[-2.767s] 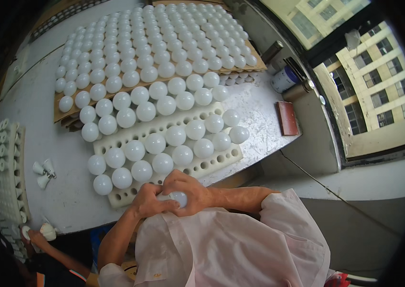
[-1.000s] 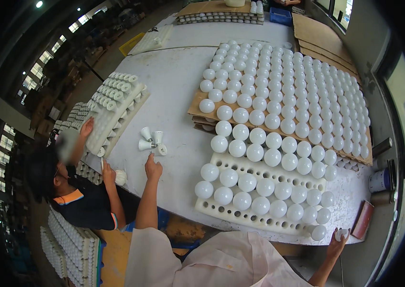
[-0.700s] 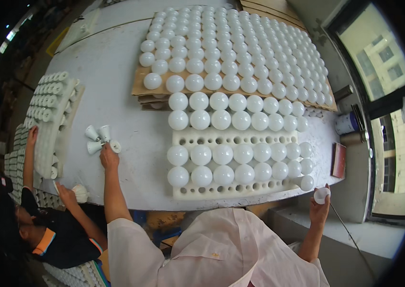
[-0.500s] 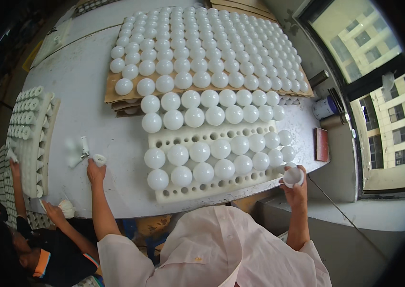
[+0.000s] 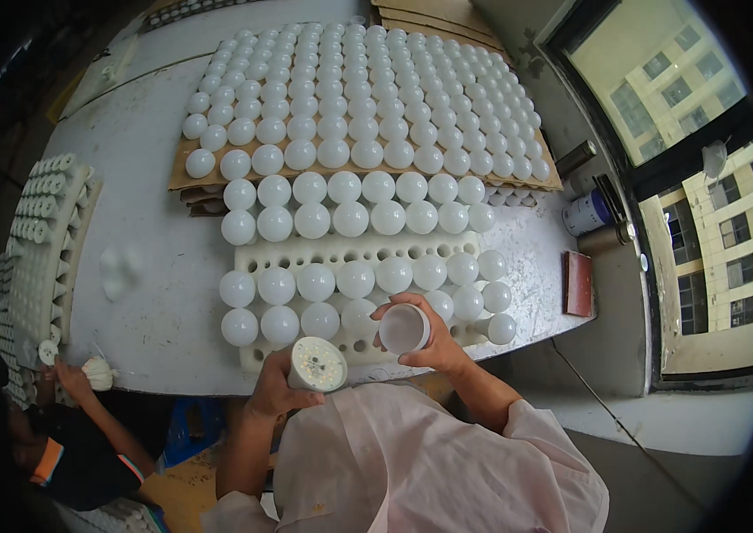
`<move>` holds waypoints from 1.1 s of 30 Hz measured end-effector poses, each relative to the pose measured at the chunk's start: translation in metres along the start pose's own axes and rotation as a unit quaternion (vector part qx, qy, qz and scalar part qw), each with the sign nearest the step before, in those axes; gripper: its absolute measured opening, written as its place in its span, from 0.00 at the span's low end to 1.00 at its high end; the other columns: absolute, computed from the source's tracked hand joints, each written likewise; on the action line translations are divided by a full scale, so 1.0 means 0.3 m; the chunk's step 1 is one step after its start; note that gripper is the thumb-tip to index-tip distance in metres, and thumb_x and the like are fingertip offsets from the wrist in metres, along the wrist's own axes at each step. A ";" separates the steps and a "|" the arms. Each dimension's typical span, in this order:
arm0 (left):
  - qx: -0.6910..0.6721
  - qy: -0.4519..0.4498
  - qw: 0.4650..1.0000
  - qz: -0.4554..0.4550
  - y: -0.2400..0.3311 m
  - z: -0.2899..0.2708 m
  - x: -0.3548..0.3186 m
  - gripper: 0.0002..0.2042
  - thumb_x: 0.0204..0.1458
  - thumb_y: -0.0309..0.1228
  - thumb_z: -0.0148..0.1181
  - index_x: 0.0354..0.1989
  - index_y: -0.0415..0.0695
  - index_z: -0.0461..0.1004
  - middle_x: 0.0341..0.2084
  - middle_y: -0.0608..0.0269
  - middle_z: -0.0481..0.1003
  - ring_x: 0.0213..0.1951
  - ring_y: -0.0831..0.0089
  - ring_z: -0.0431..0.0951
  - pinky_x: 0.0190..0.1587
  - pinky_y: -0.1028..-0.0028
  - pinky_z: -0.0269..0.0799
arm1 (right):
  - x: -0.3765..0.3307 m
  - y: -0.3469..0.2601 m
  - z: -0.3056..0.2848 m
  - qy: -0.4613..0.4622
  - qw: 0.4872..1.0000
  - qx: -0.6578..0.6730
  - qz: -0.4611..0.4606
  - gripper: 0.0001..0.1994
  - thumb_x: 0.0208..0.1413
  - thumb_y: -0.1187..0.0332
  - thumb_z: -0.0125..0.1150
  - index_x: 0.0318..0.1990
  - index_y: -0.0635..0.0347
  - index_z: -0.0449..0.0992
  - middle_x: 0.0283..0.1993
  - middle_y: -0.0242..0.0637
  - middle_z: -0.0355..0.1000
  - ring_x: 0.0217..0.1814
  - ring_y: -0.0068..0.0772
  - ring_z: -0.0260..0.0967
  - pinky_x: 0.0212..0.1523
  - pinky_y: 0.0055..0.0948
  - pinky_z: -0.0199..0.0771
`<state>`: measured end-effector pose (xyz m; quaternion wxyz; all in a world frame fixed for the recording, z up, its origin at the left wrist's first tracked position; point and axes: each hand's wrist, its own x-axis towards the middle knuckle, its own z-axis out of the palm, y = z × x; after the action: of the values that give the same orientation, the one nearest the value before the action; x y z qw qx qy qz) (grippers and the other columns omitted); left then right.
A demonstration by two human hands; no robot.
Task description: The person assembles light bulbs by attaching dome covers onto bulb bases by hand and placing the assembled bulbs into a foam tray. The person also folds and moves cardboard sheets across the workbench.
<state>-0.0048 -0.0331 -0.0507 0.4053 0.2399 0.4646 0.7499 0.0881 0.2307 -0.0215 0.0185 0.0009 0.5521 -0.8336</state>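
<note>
White plastic, two pieces in hand in the head view: one lamp base (image 5: 318,366) and one dome cover (image 5: 405,329). Both hands are closed round their pieces. Left hand (image 5: 277,387): curled about the lamp base, whose round board, with small yellowish dots, is turned up to the camera. Right hand (image 5: 440,345): grips the dome cover between thumb and fingers, open mouth toward the camera. Pieces apart, side by side, over the near edge of the foam tray (image 5: 254,358).

Counts. Tray, back row: 8 white globes (image 5: 316,281); front row: 7 seen, line interrupted by the right hand; 1 further globe at the right end, nearer the edge of the worktop (image 5: 159,333). Behind the tray: 2 rows of 8. Right side: 1 red block (image 5: 578,284) and 3 cylindrical containers (image 5: 588,213) near the window.

Hard to make out: the far block of globes on cardboard (image 5: 186,178), too crowded at the back for a sure count; a smeared pale patch (image 5: 119,271) at left; fingers under the lamp base, hidden; co-worker's hand (image 5: 74,382), small, near a white bundle (image 5: 99,373); stacked trays (image 5: 34,275) at left, partly lost in the dark rim
</note>
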 end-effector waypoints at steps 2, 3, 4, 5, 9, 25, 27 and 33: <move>0.018 0.003 0.999 -0.040 0.009 0.096 0.056 0.29 0.38 0.34 0.70 0.47 0.31 0.67 0.35 0.56 0.75 0.31 0.77 0.75 0.35 0.76 0.73 | 0.007 0.002 -0.007 -0.027 0.999 -0.026 -0.006 0.42 0.35 0.67 0.73 0.59 0.54 0.54 0.55 0.44 0.63 0.48 0.37 0.69 0.48 0.35 0.71; 0.019 -0.001 0.998 -0.059 0.036 0.134 0.075 0.26 0.39 0.34 0.69 0.48 0.35 0.69 0.36 0.62 0.74 0.37 0.77 0.73 0.40 0.75 0.70 | 0.010 -0.008 -0.010 -0.039 0.998 -0.054 -0.016 0.41 0.35 0.67 0.74 0.58 0.55 0.55 0.55 0.44 0.63 0.50 0.36 0.68 0.49 0.35 0.70; 0.020 0.002 0.998 -0.062 0.043 0.153 0.082 0.26 0.39 0.34 0.69 0.48 0.35 0.69 0.36 0.62 0.74 0.37 0.77 0.73 0.40 0.75 0.70 | 0.011 -0.012 -0.017 -0.050 0.995 -0.083 -0.027 0.41 0.35 0.66 0.74 0.58 0.56 0.56 0.55 0.43 0.63 0.52 0.35 0.66 0.50 0.34 0.70; 0.018 0.005 0.997 -0.075 0.047 0.169 0.090 0.25 0.41 0.33 0.68 0.47 0.35 0.69 0.35 0.62 0.74 0.35 0.77 0.74 0.36 0.76 0.71 | 0.012 -0.014 -0.028 -0.050 0.995 -0.080 -0.027 0.41 0.35 0.66 0.74 0.58 0.56 0.56 0.55 0.43 0.63 0.52 0.35 0.66 0.50 0.34 0.70; 0.018 0.017 0.997 -0.074 0.013 0.182 0.107 0.22 0.43 0.32 0.66 0.45 0.35 0.69 0.31 0.60 0.74 0.28 0.77 0.75 0.26 0.78 0.73 | 0.007 -0.020 -0.052 -0.081 0.983 -0.156 -0.053 0.38 0.35 0.66 0.73 0.56 0.56 0.58 0.54 0.38 0.64 0.59 0.33 0.59 0.58 0.34 0.60; 0.091 0.025 0.981 -0.168 0.042 0.186 0.142 0.24 0.40 0.35 0.69 0.45 0.34 0.70 0.30 0.60 0.75 0.28 0.78 0.75 0.28 0.77 0.72 | 0.009 -0.065 -0.031 -0.139 0.925 -0.355 -0.002 0.38 0.34 0.66 0.73 0.56 0.57 0.59 0.52 0.40 0.65 0.57 0.41 0.62 0.56 0.37 0.62; 0.139 0.028 0.966 -0.214 0.055 0.184 0.139 0.25 0.39 0.35 0.70 0.44 0.33 0.71 0.29 0.61 0.75 0.28 0.78 0.75 0.28 0.77 0.72 | 0.011 -0.083 -0.005 -0.146 0.910 -0.388 0.009 0.39 0.34 0.65 0.73 0.57 0.57 0.59 0.51 0.41 0.65 0.55 0.44 0.63 0.53 0.39 0.64; 0.194 0.013 0.949 -0.248 0.083 0.186 0.136 0.25 0.38 0.36 0.70 0.42 0.33 0.72 0.27 0.61 0.75 0.26 0.79 0.74 0.26 0.77 0.71 | 0.020 -0.093 0.055 -0.160 0.863 -0.479 -0.002 0.38 0.36 0.64 0.71 0.58 0.61 0.58 0.47 0.48 0.64 0.45 0.51 0.68 0.44 0.41 0.72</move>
<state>0.0039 0.0230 -0.0040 0.5177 0.1817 0.6511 0.5244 0.0815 0.2262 0.0106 0.1036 -0.1428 0.8727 -0.4553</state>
